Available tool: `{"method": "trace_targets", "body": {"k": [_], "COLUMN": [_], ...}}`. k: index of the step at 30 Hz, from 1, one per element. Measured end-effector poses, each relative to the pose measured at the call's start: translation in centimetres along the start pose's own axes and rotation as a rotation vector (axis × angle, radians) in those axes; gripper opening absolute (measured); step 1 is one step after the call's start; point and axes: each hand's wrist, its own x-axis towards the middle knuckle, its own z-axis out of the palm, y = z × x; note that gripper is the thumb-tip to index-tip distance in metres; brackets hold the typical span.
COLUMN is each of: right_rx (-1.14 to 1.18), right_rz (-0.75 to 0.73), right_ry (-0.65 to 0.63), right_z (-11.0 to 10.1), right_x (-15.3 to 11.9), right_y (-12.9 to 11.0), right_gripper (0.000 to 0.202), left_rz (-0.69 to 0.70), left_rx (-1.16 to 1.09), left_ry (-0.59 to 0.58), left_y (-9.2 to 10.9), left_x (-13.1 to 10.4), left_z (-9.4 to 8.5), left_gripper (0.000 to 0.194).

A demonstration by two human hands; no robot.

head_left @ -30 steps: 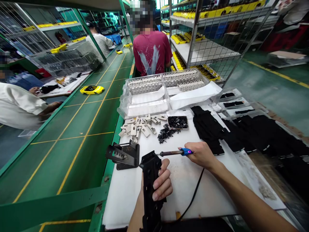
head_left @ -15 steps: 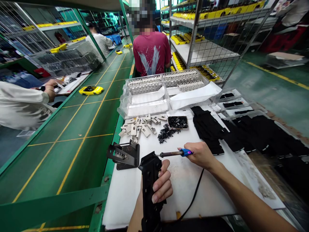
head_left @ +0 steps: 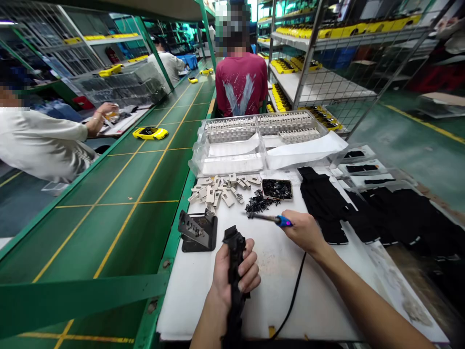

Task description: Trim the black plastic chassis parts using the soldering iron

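My left hand (head_left: pixel 240 271) is wrapped round a long black plastic part (head_left: pixel 236 286), its upper end pointing away from me. In my right hand (head_left: pixel 303 229) is a soldering iron (head_left: pixel 267 218) with a blue handle; its tip points left, apart from the black part and close to a heap of small black pieces (head_left: pixel 259 202). A cord runs from the iron down over the white work surface (head_left: pixel 279 291). Left of the black part stands a black metal iron stand (head_left: pixel 199 231). Behind it lie several loose pale clips (head_left: pixel 221 190) beside a small box of black bits (head_left: pixel 276 189).
A clear divided tray (head_left: pixel 261 167) with rows of pale parts stands at the back. Black flat pieces (head_left: pixel 323 203) lie right. A green conveyor (head_left: pixel 119 179) carrying a yellow toy car (head_left: pixel 150 133) runs along the left. Co-workers sit ahead and across the belt.
The iron's tip has come off the black part's upper end and moved up and right. My left hand has turned the black part to a narrower side. The whole view has shifted slightly.
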Motion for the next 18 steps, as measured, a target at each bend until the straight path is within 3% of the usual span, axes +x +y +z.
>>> {"method": "trace_targets", "body": {"k": [3, 5, 8, 12, 15, 18], "right_rx": [0.087, 0.092, 0.095, 0.172, 0.273, 0.377], "right_rz": [0.185, 0.222, 0.266, 0.297, 0.308, 0.304], "right_ry": [-0.049, -0.073, -0.093, -0.11, -0.085, -0.044], "right_z": [1.5, 3.1, 5.9, 8.0, 7.4, 5.2], "right_x": [3.4, 5.9, 8.8, 10.5, 10.3, 8.9], "right_y": [-1.7, -3.2, -4.9, -5.6, -5.3, -4.7], "right_gripper": [0.031, 0.025, 0.02, 0.015, 0.015, 0.022], "left_rz": [0.245, 0.381, 0.464, 0.419, 0.432, 0.429], "left_rx": [0.109, 0.215, 0.401, 0.604, 0.664, 0.702], "left_ry": [0.361, 0.511, 0.553, 0.483, 0.471, 0.538], "left_y": [0.1, -0.2, -1.0, -2.2, -2.6, -2.3], "left_x": [0.4, 0.3, -0.4, -1.4, -1.4, -1.0], "left_z": [0.0, -0.3, -1.5, -3.2, -3.6, -3.3], "left_gripper": [0.024, 0.027, 0.031, 0.041, 0.047, 0.047]}}
